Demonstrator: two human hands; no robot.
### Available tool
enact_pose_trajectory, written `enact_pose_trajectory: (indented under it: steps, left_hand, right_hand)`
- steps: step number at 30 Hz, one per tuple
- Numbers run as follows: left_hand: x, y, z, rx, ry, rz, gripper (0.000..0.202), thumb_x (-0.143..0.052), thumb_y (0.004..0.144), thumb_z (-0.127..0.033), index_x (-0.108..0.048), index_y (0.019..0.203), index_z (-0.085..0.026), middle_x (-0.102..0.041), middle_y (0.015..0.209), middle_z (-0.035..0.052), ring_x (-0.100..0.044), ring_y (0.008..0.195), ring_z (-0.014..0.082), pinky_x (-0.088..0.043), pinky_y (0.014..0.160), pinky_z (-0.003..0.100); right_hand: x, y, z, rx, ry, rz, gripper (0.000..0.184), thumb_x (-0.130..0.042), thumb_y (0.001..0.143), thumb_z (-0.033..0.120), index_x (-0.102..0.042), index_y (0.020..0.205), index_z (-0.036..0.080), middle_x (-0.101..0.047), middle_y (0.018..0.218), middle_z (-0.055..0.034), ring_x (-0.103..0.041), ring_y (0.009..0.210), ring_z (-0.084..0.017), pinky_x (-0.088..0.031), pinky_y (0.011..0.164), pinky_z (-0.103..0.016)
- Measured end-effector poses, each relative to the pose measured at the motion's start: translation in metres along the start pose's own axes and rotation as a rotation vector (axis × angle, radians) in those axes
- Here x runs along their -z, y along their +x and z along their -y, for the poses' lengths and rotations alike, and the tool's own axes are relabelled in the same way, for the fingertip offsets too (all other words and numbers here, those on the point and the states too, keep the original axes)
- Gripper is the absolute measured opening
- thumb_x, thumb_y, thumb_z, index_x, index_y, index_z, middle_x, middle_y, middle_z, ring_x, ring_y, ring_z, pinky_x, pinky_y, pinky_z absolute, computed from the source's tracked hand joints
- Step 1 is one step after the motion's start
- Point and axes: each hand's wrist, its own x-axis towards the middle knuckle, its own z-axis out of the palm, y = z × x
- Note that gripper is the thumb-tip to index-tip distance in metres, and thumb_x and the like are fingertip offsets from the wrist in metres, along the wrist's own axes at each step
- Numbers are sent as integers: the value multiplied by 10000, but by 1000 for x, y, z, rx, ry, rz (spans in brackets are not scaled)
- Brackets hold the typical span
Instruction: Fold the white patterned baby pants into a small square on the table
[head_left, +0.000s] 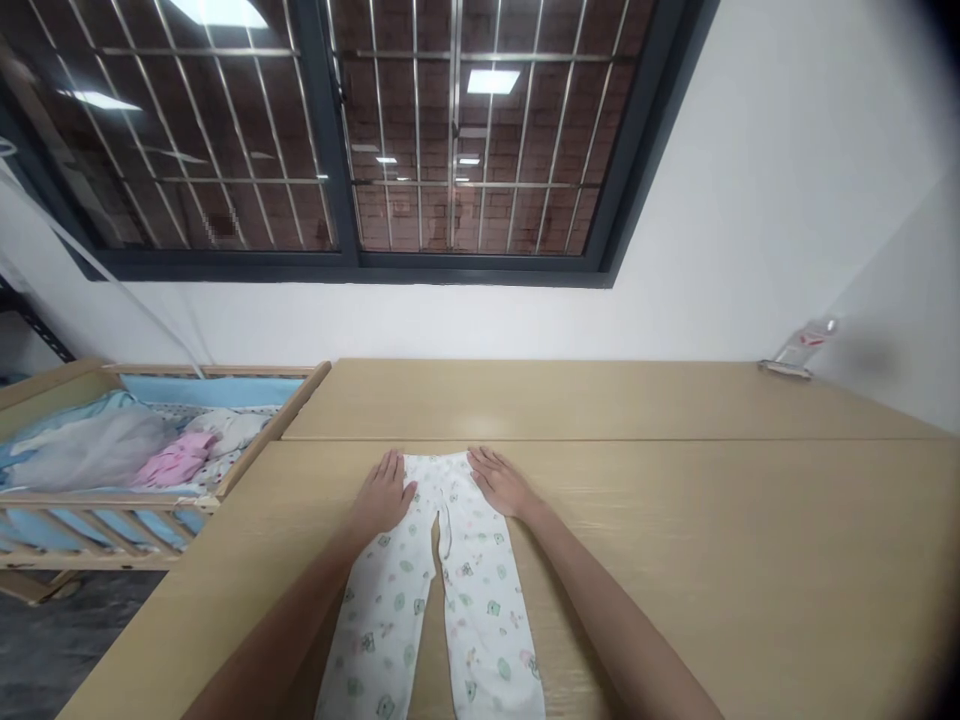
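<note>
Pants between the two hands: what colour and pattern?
White pants with scattered, mostly green prints and touches of pink; head view.

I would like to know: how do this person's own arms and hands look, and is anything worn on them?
The left hand and right hand are bare, without gloves; I see no ring, watch or bracelet. Both forearms are uncovered, with no sleeve in view.

This looks like a nursery or child's bedroom: a wooden crib (274, 431) with blue padding (217, 390) and rumpled bedding (97, 448) stands beside the worktop (712, 560), where small printed trousers (480, 600) lie.
</note>
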Motion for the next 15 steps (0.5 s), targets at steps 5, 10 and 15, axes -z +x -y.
enact_pose_trajectory:
  steps: [5,10,15]
  left_hand:
    - [-2,21,7,-13,-14,22,682,-253,1027,-454,-356,1510,16,-353,1591,263,-336,1492,347,-309,1199,468]
    - [1,30,7,-3,-24,38,676,-247,1025,-442,-352,1507,22,-381,1571,278,-340,1487,358,-329,1176,488]
    - [28,32,-9,-44,-36,23,609,-306,1017,-380,-384,1489,-4,-414,1559,256,-341,1486,344,-296,1190,490]
  right_hand:
    - [0,16,-16,5,21,-18,539,-302,1054,365,-429,1544,179,-346,1622,-67,-252,1537,-255,-187,1268,-441]
    - [-1,24,-23,6,82,-36,527,-341,1043,338,-456,1528,167,-372,1613,-79,-252,1536,-272,-187,1270,-456]
    - [1,28,-29,-166,364,-176,519,-449,999,320,-484,1503,198,-466,1562,-94,-333,1505,-258,-257,1246,-469]
